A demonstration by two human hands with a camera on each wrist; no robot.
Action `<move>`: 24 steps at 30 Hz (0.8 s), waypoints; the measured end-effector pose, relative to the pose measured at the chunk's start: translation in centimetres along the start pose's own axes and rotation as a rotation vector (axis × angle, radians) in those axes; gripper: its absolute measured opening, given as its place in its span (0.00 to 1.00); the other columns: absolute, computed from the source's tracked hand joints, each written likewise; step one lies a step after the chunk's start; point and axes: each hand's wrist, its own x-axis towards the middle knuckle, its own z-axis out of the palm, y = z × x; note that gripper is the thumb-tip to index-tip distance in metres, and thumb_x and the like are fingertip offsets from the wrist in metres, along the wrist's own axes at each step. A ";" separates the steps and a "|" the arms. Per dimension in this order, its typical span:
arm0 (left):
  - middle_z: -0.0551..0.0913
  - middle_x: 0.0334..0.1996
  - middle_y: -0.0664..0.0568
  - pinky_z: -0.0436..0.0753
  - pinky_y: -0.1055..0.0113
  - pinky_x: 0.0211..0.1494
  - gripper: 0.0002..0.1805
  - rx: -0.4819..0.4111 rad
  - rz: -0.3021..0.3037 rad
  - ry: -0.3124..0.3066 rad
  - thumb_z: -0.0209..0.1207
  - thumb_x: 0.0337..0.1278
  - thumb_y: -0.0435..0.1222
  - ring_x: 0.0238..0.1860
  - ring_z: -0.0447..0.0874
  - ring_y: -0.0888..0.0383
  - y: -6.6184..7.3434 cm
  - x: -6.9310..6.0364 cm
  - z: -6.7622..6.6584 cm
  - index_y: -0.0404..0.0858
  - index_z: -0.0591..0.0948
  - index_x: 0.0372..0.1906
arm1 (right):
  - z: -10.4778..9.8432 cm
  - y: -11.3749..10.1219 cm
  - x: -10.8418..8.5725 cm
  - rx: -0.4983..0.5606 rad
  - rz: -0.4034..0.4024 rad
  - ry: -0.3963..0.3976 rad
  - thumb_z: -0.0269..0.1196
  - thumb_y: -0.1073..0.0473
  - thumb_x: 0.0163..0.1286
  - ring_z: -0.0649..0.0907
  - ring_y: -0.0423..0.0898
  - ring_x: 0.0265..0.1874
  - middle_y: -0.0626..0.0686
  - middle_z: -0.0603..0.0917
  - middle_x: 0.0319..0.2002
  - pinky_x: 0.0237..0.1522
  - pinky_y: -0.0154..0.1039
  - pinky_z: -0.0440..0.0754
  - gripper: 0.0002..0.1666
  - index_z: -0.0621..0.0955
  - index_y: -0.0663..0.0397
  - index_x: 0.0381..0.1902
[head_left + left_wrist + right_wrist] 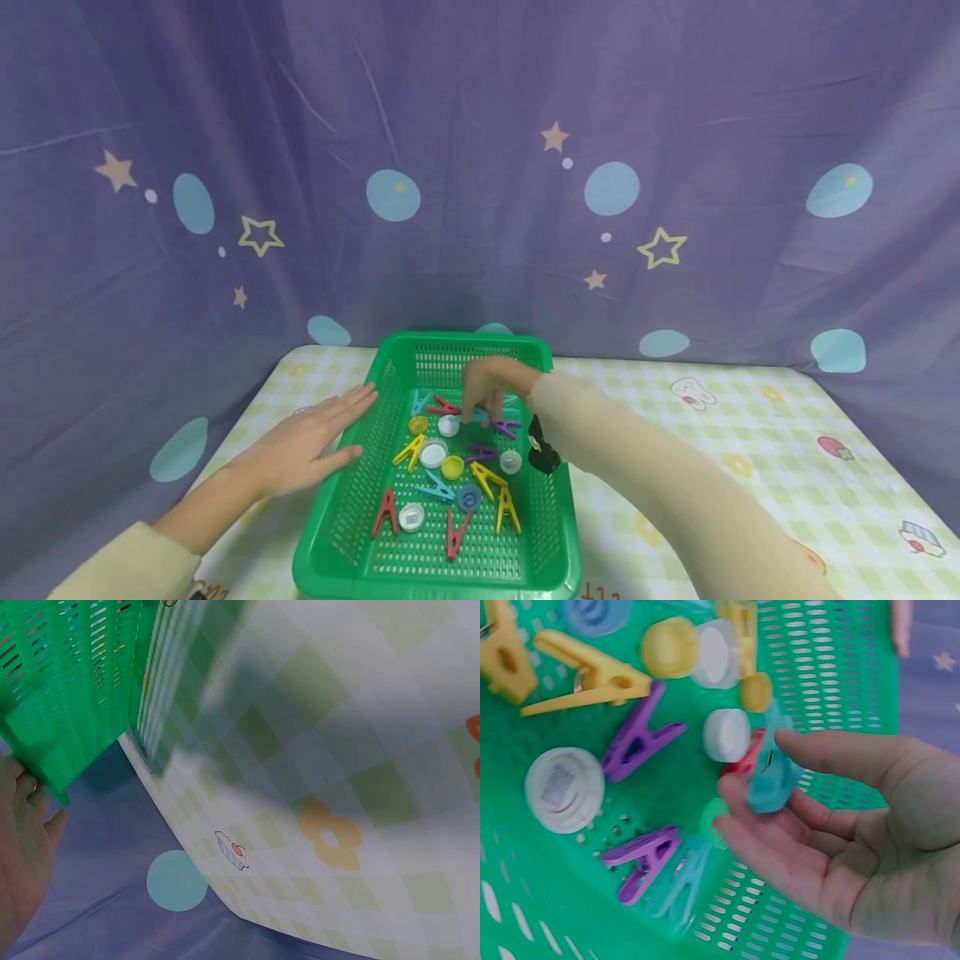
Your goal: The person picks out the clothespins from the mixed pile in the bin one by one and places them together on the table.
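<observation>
A green plastic basket holds clothespins and bottle caps. My right hand is inside, toward its far end. In the right wrist view, the thumb and fingers pinch a teal clothespin above the basket floor. Near it lie a white cap, a red clothespin partly hidden behind the teal one, and a purple clothespin. Another teal clothespin lies beside a second purple one. My left hand rests against the basket's left rim, fingers mostly straight; in the left wrist view the fingertips touch the green edge.
Yellow clothespins, red clothespins and a blue cap lie in the basket's near half. Under the basket is a checked tablecloth. A purple curtain with stars hangs behind the table.
</observation>
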 end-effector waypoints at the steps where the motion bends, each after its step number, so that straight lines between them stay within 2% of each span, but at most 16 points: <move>1: 0.62 0.73 0.42 0.72 0.41 0.66 0.37 0.000 -0.001 0.001 0.54 0.65 0.50 0.70 0.66 0.39 0.0 0.0 0.0 0.38 0.60 0.73 | -0.2 0.1 -0.2 0.040 -0.027 -0.026 0.63 0.58 0.66 0.76 0.41 0.19 0.48 0.69 0.19 0.39 0.36 0.84 0.15 0.72 0.53 0.22; 4: 0.62 0.73 0.42 0.72 0.41 0.65 0.37 -0.002 -0.001 -0.003 0.53 0.65 0.50 0.70 0.66 0.39 0.1 0.0 0.0 0.38 0.60 0.73 | -0.7 0.3 -0.6 0.125 -0.111 -0.075 0.61 0.61 0.68 0.63 0.38 0.14 0.45 0.61 0.13 0.29 0.32 0.72 0.20 0.69 0.52 0.16; 6: 0.62 0.73 0.43 0.72 0.41 0.65 0.37 -0.002 0.000 -0.004 0.53 0.65 0.50 0.69 0.66 0.39 0.1 0.0 0.0 0.38 0.60 0.73 | -0.9 0.5 -0.9 0.178 -0.165 -0.073 0.61 0.63 0.68 0.60 0.39 0.15 0.45 0.61 0.12 0.27 0.33 0.66 0.19 0.70 0.53 0.16; 9: 0.62 0.73 0.43 0.72 0.41 0.65 0.37 0.000 0.000 -0.004 0.53 0.66 0.50 0.69 0.66 0.39 0.1 0.0 0.0 0.38 0.60 0.73 | -1.0 0.8 -1.4 0.192 -0.224 -0.015 0.63 0.63 0.66 0.62 0.39 0.15 0.45 0.66 0.14 0.26 0.33 0.67 0.14 0.76 0.55 0.20; 12: 0.62 0.73 0.43 0.72 0.41 0.65 0.37 0.002 -0.003 0.001 0.53 0.65 0.50 0.69 0.66 0.39 0.1 0.0 0.0 0.38 0.61 0.73 | -1.1 1.1 -1.9 0.202 -0.251 0.040 0.64 0.61 0.65 0.64 0.39 0.16 0.46 0.71 0.15 0.26 0.33 0.69 0.04 0.83 0.54 0.31; 17: 0.62 0.74 0.43 0.72 0.40 0.64 0.37 -0.006 -0.009 0.006 0.54 0.65 0.50 0.70 0.66 0.40 0.0 0.0 0.1 0.39 0.61 0.73 | -1.2 2.0 -2.9 0.231 -0.306 0.131 0.66 0.59 0.64 0.66 0.40 0.17 0.46 0.72 0.18 0.27 0.33 0.70 0.14 0.84 0.56 0.47; 19: 0.61 0.74 0.44 0.72 0.39 0.64 0.37 -0.008 -0.015 0.004 0.54 0.64 0.50 0.70 0.65 0.40 0.0 -0.1 0.2 0.39 0.60 0.74 | -1.0 2.5 -3.2 0.258 -0.334 0.165 0.67 0.59 0.63 0.67 0.41 0.18 0.46 0.73 0.19 0.28 0.33 0.71 0.16 0.83 0.58 0.48; 24: 0.61 0.74 0.44 0.72 0.40 0.65 0.38 -0.004 -0.019 0.004 0.55 0.64 0.50 0.71 0.65 0.41 -0.2 -0.1 0.2 0.39 0.60 0.74 | -0.8 4.1 -4.3 0.391 -0.366 0.205 0.68 0.60 0.61 0.64 0.42 0.18 0.46 0.68 0.16 0.28 0.34 0.70 0.12 0.84 0.57 0.42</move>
